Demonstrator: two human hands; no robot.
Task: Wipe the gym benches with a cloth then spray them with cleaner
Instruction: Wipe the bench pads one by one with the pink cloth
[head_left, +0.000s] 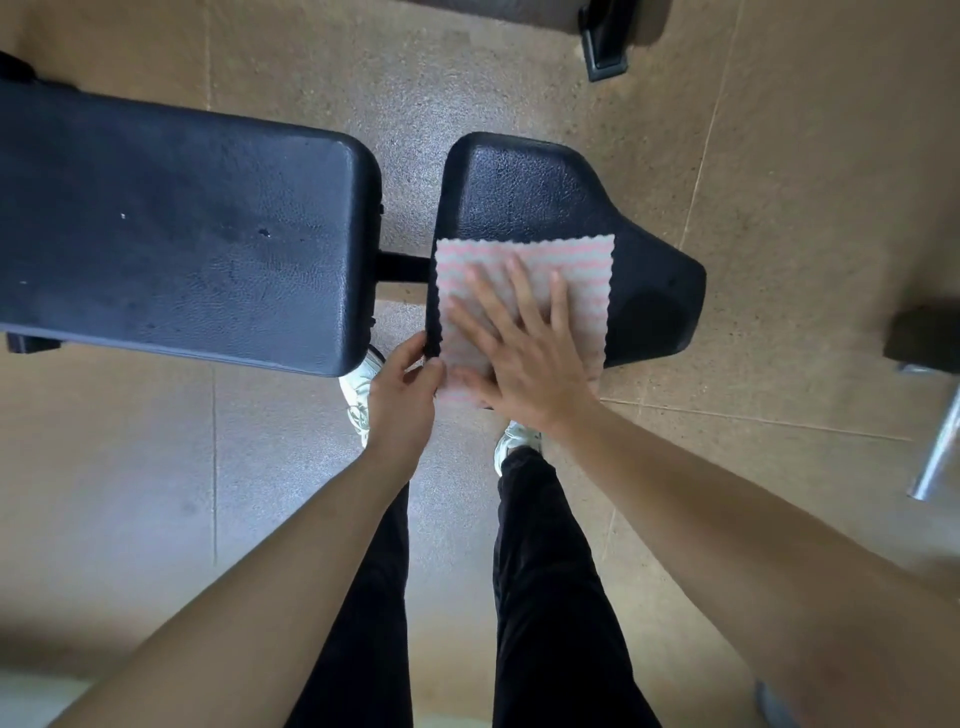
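- The seat pad (545, 192) of a black gym bench is the landmark; it sits just right of the longer back pad (182, 223), with a narrow gap between them.
- A pink-and-white striped cloth (467, 265) lies flat on the near left part of the seat pad, and its near edge hangs over the pad's front rim.
- The right hand (524, 353) lies palm down on the cloth with its fingers straight and spread, pressing it onto the seat pad.
- The left hand (402, 389) is at the seat pad's near left corner, thumb and curled fingers pinching the pad's edge right at the cloth's corner; whether the cloth is caught in that pinch cannot be told.
- Below the seat pad's near edge stand two white shoes (358, 389) and dark trouser legs on a speckled tan floor (779, 208).
- Well right of the seat pad, a metal bar (940, 441) slants at the picture's edge.
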